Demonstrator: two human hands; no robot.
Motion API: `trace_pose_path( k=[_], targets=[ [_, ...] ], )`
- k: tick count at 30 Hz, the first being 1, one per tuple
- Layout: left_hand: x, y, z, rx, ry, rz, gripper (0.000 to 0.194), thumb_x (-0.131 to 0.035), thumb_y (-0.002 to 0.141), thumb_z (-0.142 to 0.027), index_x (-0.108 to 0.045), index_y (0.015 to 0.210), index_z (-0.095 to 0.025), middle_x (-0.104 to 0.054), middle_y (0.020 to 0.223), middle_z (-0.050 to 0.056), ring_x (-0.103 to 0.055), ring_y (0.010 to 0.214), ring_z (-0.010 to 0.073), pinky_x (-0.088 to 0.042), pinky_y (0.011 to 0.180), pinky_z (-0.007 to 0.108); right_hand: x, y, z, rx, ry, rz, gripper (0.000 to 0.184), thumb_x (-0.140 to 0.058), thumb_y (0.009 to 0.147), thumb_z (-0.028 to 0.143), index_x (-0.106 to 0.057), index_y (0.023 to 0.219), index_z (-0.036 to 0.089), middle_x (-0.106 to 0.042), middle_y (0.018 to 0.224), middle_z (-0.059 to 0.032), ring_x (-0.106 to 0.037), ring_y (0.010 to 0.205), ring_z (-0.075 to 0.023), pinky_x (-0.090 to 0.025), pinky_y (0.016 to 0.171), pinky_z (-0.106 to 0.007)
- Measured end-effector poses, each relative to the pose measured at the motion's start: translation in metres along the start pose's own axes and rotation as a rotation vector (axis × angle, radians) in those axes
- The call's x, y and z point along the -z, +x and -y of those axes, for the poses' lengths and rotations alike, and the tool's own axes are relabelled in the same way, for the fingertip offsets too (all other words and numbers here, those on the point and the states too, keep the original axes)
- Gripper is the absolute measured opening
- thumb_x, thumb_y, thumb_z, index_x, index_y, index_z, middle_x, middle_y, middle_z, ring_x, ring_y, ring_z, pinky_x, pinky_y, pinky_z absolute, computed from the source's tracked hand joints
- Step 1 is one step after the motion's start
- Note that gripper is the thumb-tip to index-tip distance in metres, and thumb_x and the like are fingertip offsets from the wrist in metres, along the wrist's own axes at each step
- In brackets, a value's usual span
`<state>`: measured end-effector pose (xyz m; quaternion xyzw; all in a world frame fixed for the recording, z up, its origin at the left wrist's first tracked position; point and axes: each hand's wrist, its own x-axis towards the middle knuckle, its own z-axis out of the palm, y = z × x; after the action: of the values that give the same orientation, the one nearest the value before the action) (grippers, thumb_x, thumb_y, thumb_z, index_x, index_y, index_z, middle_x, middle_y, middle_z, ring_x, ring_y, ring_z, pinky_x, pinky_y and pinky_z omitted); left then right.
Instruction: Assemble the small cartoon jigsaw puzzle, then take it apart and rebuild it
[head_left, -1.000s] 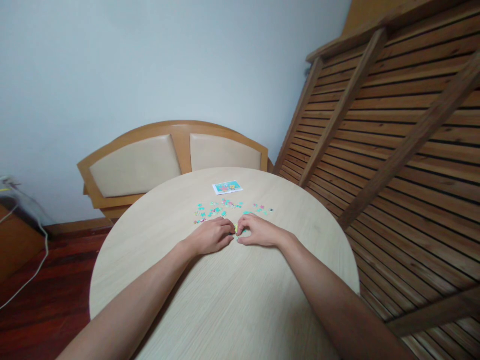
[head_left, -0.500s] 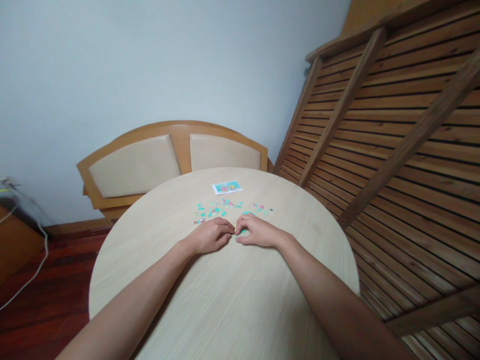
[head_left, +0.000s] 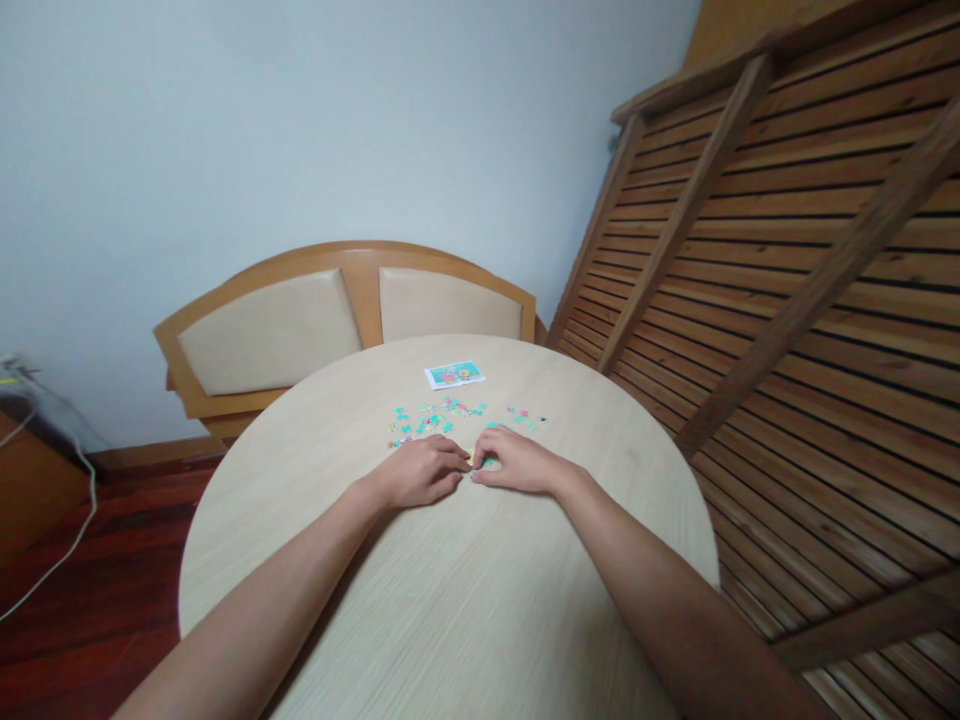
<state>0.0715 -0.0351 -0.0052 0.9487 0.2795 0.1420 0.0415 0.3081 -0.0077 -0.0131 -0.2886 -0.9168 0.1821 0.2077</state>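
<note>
Near the middle of the round table (head_left: 420, 600), my left hand (head_left: 421, 472) and my right hand (head_left: 517, 460) rest close together, fingertips almost meeting. Between them lie a few small yellow and turquoise jigsaw puzzle pieces (head_left: 487, 463), partly covered by the fingers. My right thumb and index finger curve round these pieces and grip at their edge. The left fingers are held together and press at the yellow piece from the left side. Just beyond my hands, many loose turquoise, pink and yellow pieces (head_left: 433, 423) are scattered.
A small picture card (head_left: 454, 375) with a turquoise cartoon print lies beyond the loose pieces. Behind the table stands a padded wooden headboard (head_left: 360, 265) against the wall. A slatted wooden frame (head_left: 750, 290) leans at the right. A white cable (head_left: 91, 500) hangs at the left.
My left fingertips and thumb have shifted very slightly, showing a bit more of the yellow piece. My right hand stays almost still.
</note>
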Motion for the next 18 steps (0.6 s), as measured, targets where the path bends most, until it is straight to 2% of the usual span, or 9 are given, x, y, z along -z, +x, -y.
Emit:
trace_pose_path(
  k=[5,7,11,13,18],
  targets=[
    [0.001,0.001,-0.003,0.015,0.009,-0.003,0.028,-0.048,0.095,-0.024,-0.069,0.113,-0.021,-0.069,0.114,0.008,-0.064,0.106,0.0221,-0.05,0.096,0.034,0.006,-0.002,-0.002,0.009,0.002,0.013,0.012,-0.073,0.082,0.027,-0.073,0.092,0.02,-0.071,0.095,-0.0043,-0.062,0.096,-0.0204,-0.045,0.091,-0.033],
    [0.001,0.001,-0.004,0.029,0.006,-0.013,0.028,-0.048,0.096,-0.028,-0.068,0.115,-0.021,-0.069,0.113,0.009,-0.064,0.105,0.0227,-0.05,0.096,0.035,0.01,-0.004,-0.008,-0.021,-0.019,-0.021,0.009,-0.069,0.083,0.022,-0.073,0.091,0.02,-0.072,0.094,-0.0043,-0.064,0.096,-0.0202,-0.046,0.092,-0.033],
    [-0.001,0.0,-0.005,0.029,0.012,-0.017,0.029,-0.05,0.097,-0.032,-0.066,0.118,-0.021,-0.068,0.114,0.01,-0.063,0.107,0.0238,-0.05,0.097,0.037,0.023,-0.012,-0.027,-0.163,-0.069,-0.176,0.014,-0.06,0.087,0.016,-0.073,0.092,0.019,-0.074,0.096,-0.0057,-0.065,0.095,-0.0203,-0.046,0.093,-0.033],
    [-0.001,0.0,-0.004,0.016,0.01,-0.01,0.029,-0.05,0.097,-0.033,-0.068,0.118,-0.022,-0.067,0.116,0.009,-0.062,0.109,0.0235,-0.049,0.099,0.037,0.028,-0.017,-0.039,-0.237,-0.084,-0.218,0.018,-0.058,0.086,0.012,-0.073,0.093,0.018,-0.074,0.098,-0.0065,-0.066,0.093,-0.0202,-0.049,0.087,-0.032],
    [-0.001,-0.002,-0.004,0.008,0.005,-0.007,0.029,-0.051,0.097,-0.031,-0.069,0.117,-0.021,-0.068,0.117,0.009,-0.063,0.11,0.0229,-0.049,0.1,0.036,0.031,-0.027,-0.065,-0.383,-0.098,-0.286,0.023,-0.054,0.086,0.011,-0.073,0.099,0.017,-0.075,0.103,-0.0088,-0.068,0.094,-0.0205,-0.05,0.086,-0.03]
  ],
)
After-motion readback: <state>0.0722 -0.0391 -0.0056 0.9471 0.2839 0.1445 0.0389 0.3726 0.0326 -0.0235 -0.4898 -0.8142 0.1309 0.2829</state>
